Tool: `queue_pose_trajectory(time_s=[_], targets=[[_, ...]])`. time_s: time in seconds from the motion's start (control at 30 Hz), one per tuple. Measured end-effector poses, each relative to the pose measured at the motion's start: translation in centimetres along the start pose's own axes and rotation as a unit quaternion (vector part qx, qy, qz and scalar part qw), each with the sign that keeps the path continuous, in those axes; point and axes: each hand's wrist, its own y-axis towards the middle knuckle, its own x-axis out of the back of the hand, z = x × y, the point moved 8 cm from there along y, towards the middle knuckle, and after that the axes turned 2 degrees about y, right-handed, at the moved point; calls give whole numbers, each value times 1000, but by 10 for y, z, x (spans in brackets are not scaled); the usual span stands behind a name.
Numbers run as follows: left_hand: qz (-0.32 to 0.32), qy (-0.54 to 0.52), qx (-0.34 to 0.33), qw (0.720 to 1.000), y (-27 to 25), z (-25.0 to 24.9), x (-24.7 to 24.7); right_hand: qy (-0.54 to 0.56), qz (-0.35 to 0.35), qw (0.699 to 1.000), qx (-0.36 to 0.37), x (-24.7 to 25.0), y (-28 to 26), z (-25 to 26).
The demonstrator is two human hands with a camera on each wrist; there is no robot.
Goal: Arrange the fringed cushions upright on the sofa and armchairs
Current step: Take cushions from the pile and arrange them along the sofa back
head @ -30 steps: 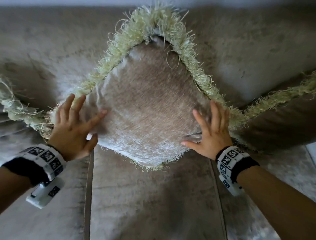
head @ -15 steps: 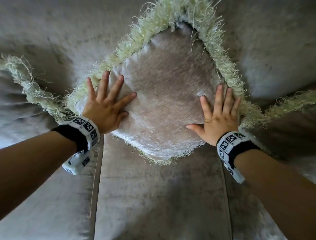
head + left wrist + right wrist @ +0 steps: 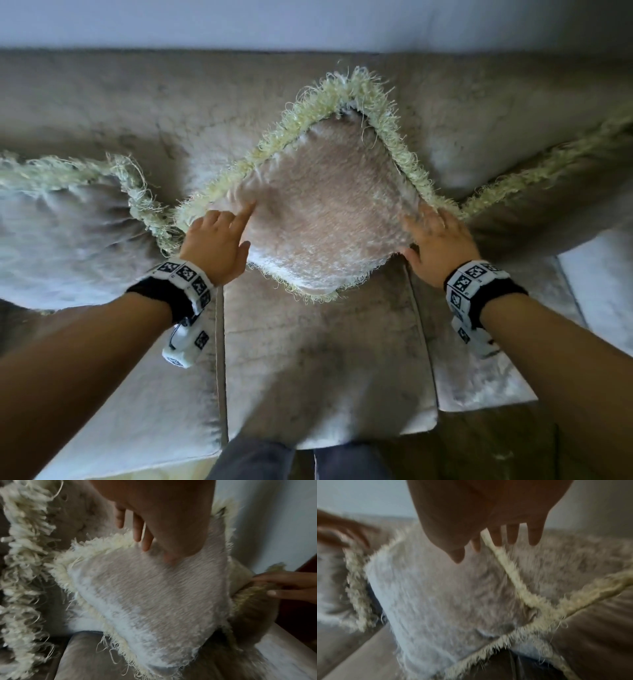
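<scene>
A beige cushion with pale yellow fringe stands on one corner like a diamond, leaning against the sofa back. My left hand is at its left corner, open, with the index finger stretched onto the fabric. The left wrist view shows the straight fingers over the cushion. My right hand is open at the cushion's right corner, its fingers on the fringe. In the right wrist view, those fingers hang straight over the cushion's edge. Neither hand grips anything.
A second fringed cushion leans at the left and a third at the right, both beside the middle one. The seat cushion lies below my hands. My legs stand at the sofa's front edge.
Both hands lay flat on the cushion's face and have slid outward to its side corners. The left now touches it mainly with the index finger. The view has pulled back.
</scene>
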Motion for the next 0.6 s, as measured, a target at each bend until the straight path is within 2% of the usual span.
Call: queue_pose_trajectory(time_s=[0.07, 0.2, 0.27, 0.47, 0.6], targets=[[51, 39, -8, 998, -13, -3, 11, -8, -5, 1000, -17, 32, -18, 6], [76, 34, -20, 996, -43, 2, 35, 4, 10, 1000, -16, 64, -55, 20], [70, 40, -9, 997, -59, 7, 53, 3, 16, 1000, 3, 73, -73, 34], [25, -32, 86, 995, -119, 34, 111, 33, -10, 998, 54, 104, -111, 66], [-2, -65, 144, 987, -165, 56, 131, 44, -16, 995, 90, 118, -121, 87]])
